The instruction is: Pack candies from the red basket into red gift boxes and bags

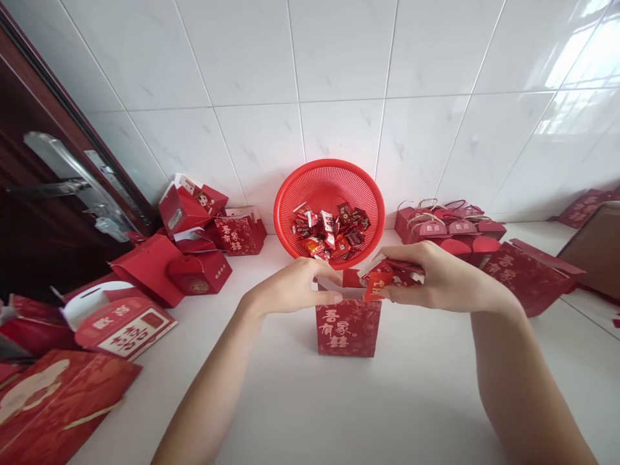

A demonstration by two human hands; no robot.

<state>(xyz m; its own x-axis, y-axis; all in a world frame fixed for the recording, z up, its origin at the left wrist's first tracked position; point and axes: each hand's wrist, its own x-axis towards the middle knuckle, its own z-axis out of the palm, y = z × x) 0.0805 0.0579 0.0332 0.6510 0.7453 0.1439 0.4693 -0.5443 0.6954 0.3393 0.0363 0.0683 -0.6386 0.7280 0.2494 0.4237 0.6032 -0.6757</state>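
A red paper gift box (347, 332) with pale pink characters stands upright on the white table, its top open. My left hand (303, 284) grips the box's upper left rim between thumb and fingers. Over the box's right rim, my right hand (423, 278) is closed around several wrapped candies (380, 282), one of them bright orange-red. Just behind the box, a red plastic basket (285, 213) leans toward me with more wrapped candies (332, 229) lying in it. The inside of the box is mostly hidden by my hands.
Red boxes (198, 271) and a red gift bag (62, 400) crowd the left side. At right are handled boxes (450, 226), another red box (527, 274) and a brown carton (593, 252). A tiled wall (339, 58) stands behind; a dark door (43, 213) is at left.
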